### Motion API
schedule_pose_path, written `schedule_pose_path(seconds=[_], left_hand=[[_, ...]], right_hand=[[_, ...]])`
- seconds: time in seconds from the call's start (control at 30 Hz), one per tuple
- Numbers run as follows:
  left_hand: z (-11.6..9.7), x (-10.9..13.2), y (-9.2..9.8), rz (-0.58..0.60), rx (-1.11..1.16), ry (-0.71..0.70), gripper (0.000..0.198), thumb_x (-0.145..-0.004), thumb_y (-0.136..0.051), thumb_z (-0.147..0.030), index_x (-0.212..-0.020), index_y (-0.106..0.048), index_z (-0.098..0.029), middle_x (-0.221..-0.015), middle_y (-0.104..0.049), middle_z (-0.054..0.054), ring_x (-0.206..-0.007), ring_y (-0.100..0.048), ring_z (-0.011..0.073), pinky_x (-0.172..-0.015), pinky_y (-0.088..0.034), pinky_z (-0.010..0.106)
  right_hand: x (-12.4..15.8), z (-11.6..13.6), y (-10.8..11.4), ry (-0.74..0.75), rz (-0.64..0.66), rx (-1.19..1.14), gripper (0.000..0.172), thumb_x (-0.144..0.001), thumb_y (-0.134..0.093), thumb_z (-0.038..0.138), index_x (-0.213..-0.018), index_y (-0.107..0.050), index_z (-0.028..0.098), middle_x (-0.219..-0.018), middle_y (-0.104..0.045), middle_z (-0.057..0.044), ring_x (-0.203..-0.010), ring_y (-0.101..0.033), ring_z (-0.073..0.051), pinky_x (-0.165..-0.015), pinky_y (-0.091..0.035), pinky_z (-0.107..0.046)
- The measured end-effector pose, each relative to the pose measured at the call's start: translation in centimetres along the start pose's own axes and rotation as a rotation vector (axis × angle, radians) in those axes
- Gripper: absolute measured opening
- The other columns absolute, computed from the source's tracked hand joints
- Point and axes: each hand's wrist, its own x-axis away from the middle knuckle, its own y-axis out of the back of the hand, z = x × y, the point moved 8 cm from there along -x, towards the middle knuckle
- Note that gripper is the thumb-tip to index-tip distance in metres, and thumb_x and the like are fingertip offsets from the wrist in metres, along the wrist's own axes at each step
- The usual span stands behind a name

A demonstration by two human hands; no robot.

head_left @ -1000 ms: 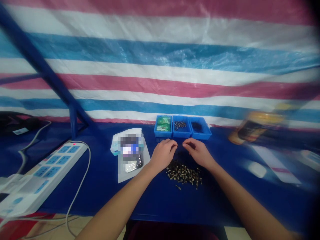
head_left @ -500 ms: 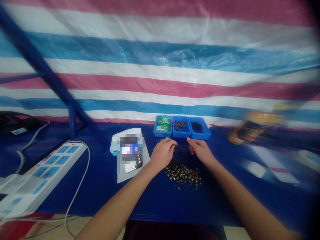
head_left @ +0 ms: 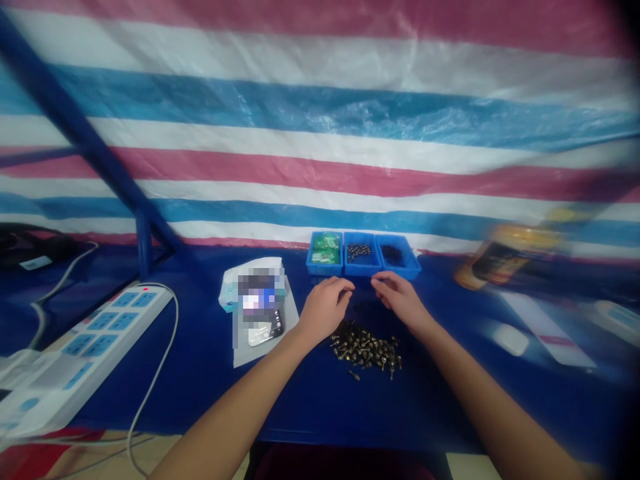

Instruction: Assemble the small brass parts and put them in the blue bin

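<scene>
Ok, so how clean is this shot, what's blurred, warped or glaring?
In the head view, the bottle and white mouse at right are smeared with blur, while the small brass fasteners stay fairly sharp; also in the head view, the striped tarpaulin bows from wide-lens distortion and shows a soft sheen, and the right corners fall dark.

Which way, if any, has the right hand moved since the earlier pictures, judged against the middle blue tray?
Yes: the right hand moved rightward and forward, nearer the right corner of the middle blue tray.
</scene>
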Motion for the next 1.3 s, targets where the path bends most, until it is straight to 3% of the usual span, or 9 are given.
schedule_pose_path(seconds=[0.13, 0.37, 0.5, 0.6, 0.7, 0.8, 0.97, 1.3], left_hand=[[-0.3, -0.1, 0.4, -0.012, 0.132, 0.011, 0.015, -0.09, -0.055, -0.021, -0.101, -0.066, -0.023, -0.098, -0.071, 0.0, -0.091, -0.065, 0.0165, -0.084, -0.048, 0.028], [-0.7, 0.0, 0.0, 0.032, 0.184, 0.037, 0.015, -0.09, -0.056, -0.024, -0.102, -0.066, -0.024, -0.088, -0.072, -0.003, -0.081, -0.066, 0.0145, -0.075, -0.047, 0.025], [-0.8, 0.3, -0.1, 0.051, 0.159, 0.018, 0.016, -0.093, -0.054, -0.029, -0.105, -0.064, -0.025, -0.088, -0.072, -0.003, -0.081, -0.066, 0.0138, -0.075, -0.047, 0.025], [-1.1, -0.1, 0.6, -0.024, 0.017, -0.009, 0.021, -0.097, -0.049, -0.032, -0.111, -0.062, -0.024, -0.092, -0.069, -0.001, -0.085, -0.063, 0.0153, -0.078, -0.047, 0.028], [-2.0, -1.4, 1.2, -0.142, -0.29, -0.092, 0.023, -0.095, -0.051, -0.03, -0.114, -0.061, -0.023, -0.11, -0.064, 0.005, -0.107, -0.056, 0.0233, -0.089, -0.043, 0.037], [-2.5, -3.5, 0.1, -0.126, -0.563, -0.183, 0.031, -0.09, -0.059, -0.024, -0.121, -0.058, -0.023, -0.13, -0.055, 0.008, -0.119, -0.045, 0.0306, -0.091, -0.039, 0.044], [-1.5, -5.8, -1.7, -0.027, -0.699, -0.237, 0.015, -0.091, -0.053, -0.015, -0.101, -0.063, -0.02, -0.106, -0.062, 0.008, -0.108, -0.047, 0.0282, -0.081, -0.036, 0.042], [-1.7, -3.8, -2.4, -0.042, -0.771, -0.357, 0.013, -0.094, -0.05, -0.016, -0.098, -0.062, -0.018, -0.102, -0.062, 0.008, -0.102, -0.048, 0.0267, -0.078, -0.035, 0.041]], right_hand=[[1.0, 1.5, -2.3, 0.154, 0.19, 0.17, 0.031, -0.082, -0.067, 0.042, -0.104, -0.068, 0.021, -0.087, -0.067, -0.002, -0.062, -0.055, -0.012, -0.059, -0.046, -0.026], [2.1, 3.1, -3.2, 0.32, 0.198, 0.307, 0.019, -0.086, -0.063, 0.034, -0.097, -0.072, 0.022, -0.096, -0.072, -0.003, -0.083, -0.065, -0.019, -0.077, -0.049, -0.031], [2.2, 3.4, -3.3, 0.352, 0.203, 0.354, 0.018, -0.088, -0.062, 0.033, -0.096, -0.073, 0.023, -0.096, -0.073, -0.002, -0.084, -0.066, -0.019, -0.076, -0.049, -0.03], [1.6, 2.8, -2.4, 0.305, 0.128, 0.35, 0.018, -0.086, -0.062, 0.033, -0.095, -0.074, 0.022, -0.093, -0.074, -0.002, -0.08, -0.066, -0.019, -0.075, -0.049, -0.03], [0.8, 1.8, -0.9, 0.245, 0.02, 0.301, 0.02, -0.084, -0.064, 0.035, -0.094, -0.072, 0.02, -0.09, -0.073, -0.003, -0.078, -0.066, -0.019, -0.073, -0.049, -0.03], [0.2, 1.1, 0.1, 0.212, -0.04, 0.247, 0.025, -0.083, -0.065, 0.04, -0.094, -0.071, 0.018, -0.087, -0.072, -0.004, -0.073, -0.064, -0.019, -0.069, -0.05, -0.03], [0.0, 1.1, 1.0, 0.187, -0.098, 0.206, 0.029, -0.082, -0.065, 0.044, -0.093, -0.071, 0.018, -0.082, -0.071, -0.004, -0.064, -0.059, -0.017, -0.06, -0.048, -0.029], [-0.3, 0.7, 3.3, 0.116, -0.291, 0.179, 0.035, -0.081, -0.065, 0.048, -0.096, -0.072, 0.016, -0.078, -0.071, -0.006, -0.06, -0.061, -0.018, -0.06, -0.048, -0.03]])
